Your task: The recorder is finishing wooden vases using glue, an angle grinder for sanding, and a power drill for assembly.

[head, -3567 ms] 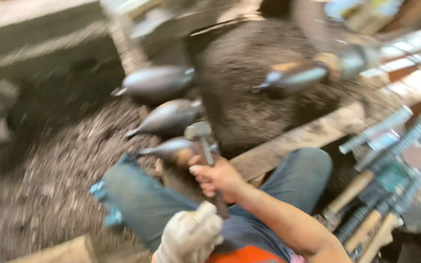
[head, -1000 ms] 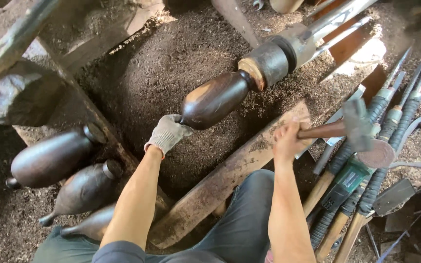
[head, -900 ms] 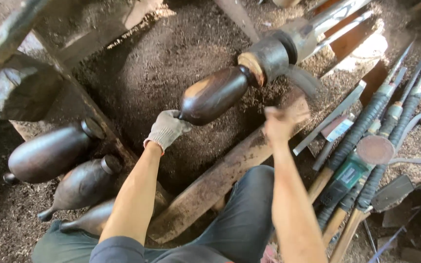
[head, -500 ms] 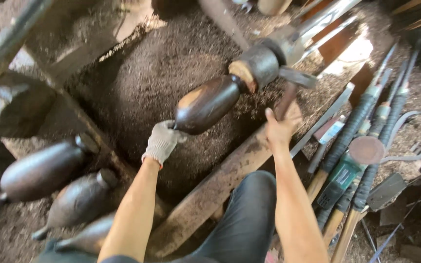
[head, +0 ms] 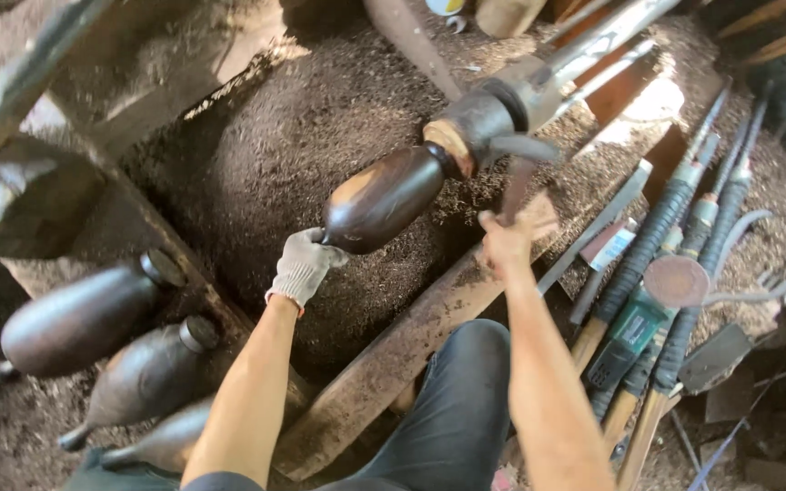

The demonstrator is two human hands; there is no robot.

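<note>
Now your gloved left hand (head: 304,266) cups the dark wooden piece (head: 382,198); at three o'clock, your right hand (head: 505,245) grips the hammer (head: 516,173).

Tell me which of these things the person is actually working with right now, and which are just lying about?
In use:
- dark wooden piece on the lathe spindle
- gloved left hand at the piece's free end
- bare right hand gripping a hammer by the spindle

Lying about:
- three dark turned vases on the left
- long-handled turning tools on the right
- wooden plank across the lap
</note>
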